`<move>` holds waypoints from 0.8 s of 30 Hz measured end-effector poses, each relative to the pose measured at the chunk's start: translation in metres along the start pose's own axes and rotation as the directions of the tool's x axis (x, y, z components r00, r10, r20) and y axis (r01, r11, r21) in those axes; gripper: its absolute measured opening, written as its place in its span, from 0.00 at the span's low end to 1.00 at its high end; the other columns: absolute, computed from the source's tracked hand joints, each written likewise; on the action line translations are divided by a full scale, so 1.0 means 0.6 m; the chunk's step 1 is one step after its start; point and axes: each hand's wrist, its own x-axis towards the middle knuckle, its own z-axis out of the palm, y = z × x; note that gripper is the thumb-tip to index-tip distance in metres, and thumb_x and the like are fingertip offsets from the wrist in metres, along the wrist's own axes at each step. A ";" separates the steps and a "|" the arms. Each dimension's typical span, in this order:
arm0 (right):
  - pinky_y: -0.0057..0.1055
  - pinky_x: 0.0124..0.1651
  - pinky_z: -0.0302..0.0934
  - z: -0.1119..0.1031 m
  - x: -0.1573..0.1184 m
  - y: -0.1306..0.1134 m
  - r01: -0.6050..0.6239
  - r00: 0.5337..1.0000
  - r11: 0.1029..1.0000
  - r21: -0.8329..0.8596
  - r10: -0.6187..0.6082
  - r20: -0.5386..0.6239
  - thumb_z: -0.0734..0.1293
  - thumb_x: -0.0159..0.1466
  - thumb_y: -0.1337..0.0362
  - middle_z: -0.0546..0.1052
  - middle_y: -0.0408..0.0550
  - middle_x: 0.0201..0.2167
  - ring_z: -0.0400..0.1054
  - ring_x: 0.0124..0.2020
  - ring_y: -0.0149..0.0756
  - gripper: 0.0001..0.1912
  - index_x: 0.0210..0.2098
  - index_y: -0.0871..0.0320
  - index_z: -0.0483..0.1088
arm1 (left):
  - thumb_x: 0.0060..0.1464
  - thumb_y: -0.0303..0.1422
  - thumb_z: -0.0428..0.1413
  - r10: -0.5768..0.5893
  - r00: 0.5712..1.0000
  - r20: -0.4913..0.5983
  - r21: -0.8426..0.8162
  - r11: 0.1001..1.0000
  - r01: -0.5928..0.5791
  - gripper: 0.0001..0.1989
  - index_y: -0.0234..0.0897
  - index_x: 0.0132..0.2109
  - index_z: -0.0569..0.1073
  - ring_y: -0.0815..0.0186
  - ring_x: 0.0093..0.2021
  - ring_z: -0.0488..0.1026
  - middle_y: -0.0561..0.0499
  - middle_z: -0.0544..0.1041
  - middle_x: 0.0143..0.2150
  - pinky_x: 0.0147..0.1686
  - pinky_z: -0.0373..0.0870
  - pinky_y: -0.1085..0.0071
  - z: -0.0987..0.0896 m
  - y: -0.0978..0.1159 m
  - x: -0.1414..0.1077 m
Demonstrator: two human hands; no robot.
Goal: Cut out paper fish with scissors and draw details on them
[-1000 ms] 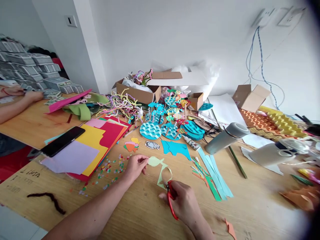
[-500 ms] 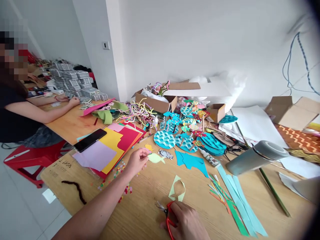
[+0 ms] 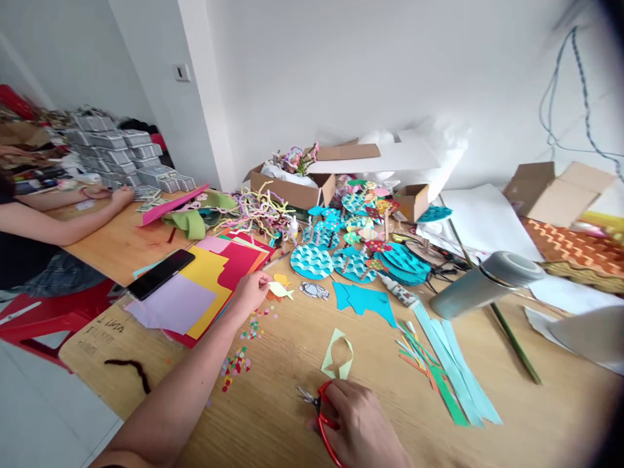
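Pinched in my left hand is a pale yellow-green paper fish, held by one end over orange and yellow paper cutouts. My right hand is wrapped round red-handled scissors near the front of the wooden table; their blades are parted and point left. Just beyond that hand lies a light green paper scrap with a cut-out hole. A grey-and-white printed cutout is right of the fish, and blue paper pieces lie farther right.
Coloured sheets and a black phone are at left, confetti beside my left forearm. Wavy blue discs, a glue bottle, paper strips and a grey flask lie rightward. A person's arm rests at far left.
The camera view has shifted. My left hand has carried the paper fish leftward and away from me, over the orange and yellow cutouts. The scissors remain in my right hand.
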 end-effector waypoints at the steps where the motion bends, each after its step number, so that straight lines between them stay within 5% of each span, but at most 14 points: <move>1: 0.29 0.26 0.49 -0.003 -0.001 -0.003 0.015 0.999 1.000 -0.002 -0.015 -0.038 0.66 0.60 0.62 0.70 0.42 0.22 0.63 0.22 0.33 0.11 0.23 0.56 0.62 | 0.44 0.23 0.57 0.007 1.000 -0.005 0.041 0.999 -0.007 0.07 0.36 0.33 0.74 0.62 0.32 0.75 0.48 0.79 0.31 0.35 0.70 0.69 -0.003 0.003 -0.002; 5: 0.31 0.29 0.53 -0.030 0.001 -0.007 -0.003 0.975 0.999 0.052 0.015 -0.223 0.61 0.60 0.69 0.71 0.47 0.25 0.62 0.26 0.36 0.04 0.29 0.57 0.65 | 0.48 0.27 0.55 0.071 0.997 0.010 0.249 0.966 -0.071 0.10 0.38 0.39 0.75 0.58 0.37 0.76 0.46 0.80 0.36 0.39 0.69 0.67 -0.018 0.011 -0.013; 8: 0.32 0.35 0.57 -0.052 0.003 0.006 -0.071 0.953 0.994 0.078 0.091 -0.288 0.59 0.58 0.75 0.73 0.50 0.30 0.63 0.32 0.39 0.11 0.38 0.58 0.67 | 0.51 0.30 0.52 0.118 0.991 0.064 0.366 0.921 -0.133 0.13 0.38 0.43 0.75 0.60 0.36 0.77 0.47 0.80 0.38 0.37 0.69 0.68 -0.027 0.014 -0.023; 11: 0.35 0.40 0.59 -0.055 0.004 0.020 -0.078 0.969 0.997 -0.008 0.074 -0.237 0.59 0.61 0.75 0.75 0.51 0.36 0.63 0.37 0.41 0.11 0.40 0.57 0.67 | 0.51 0.31 0.51 0.127 0.990 0.061 0.361 0.922 -0.140 0.14 0.37 0.44 0.75 0.60 0.36 0.77 0.47 0.80 0.37 0.36 0.70 0.69 -0.036 0.016 -0.032; 15: 0.33 0.37 0.59 -0.031 0.008 0.033 -0.096 0.989 0.989 -0.113 0.082 -0.121 0.62 0.58 0.76 0.75 0.49 0.33 0.63 0.35 0.40 0.08 0.32 0.57 0.67 | 0.51 0.32 0.51 0.160 0.987 0.005 0.308 0.939 -0.154 0.14 0.36 0.44 0.74 0.61 0.35 0.76 0.47 0.79 0.36 0.37 0.70 0.68 -0.055 0.014 -0.038; 24: 0.33 0.33 0.61 -0.011 -0.002 0.049 -0.120 0.993 0.957 -0.263 0.114 -0.040 0.62 0.60 0.74 0.75 0.49 0.29 0.68 0.31 0.41 0.07 0.30 0.57 0.68 | 0.53 0.36 0.51 0.204 0.976 -0.079 0.169 0.967 -0.188 0.14 0.34 0.44 0.74 0.63 0.33 0.76 0.47 0.79 0.33 0.34 0.72 0.70 -0.112 -0.008 -0.051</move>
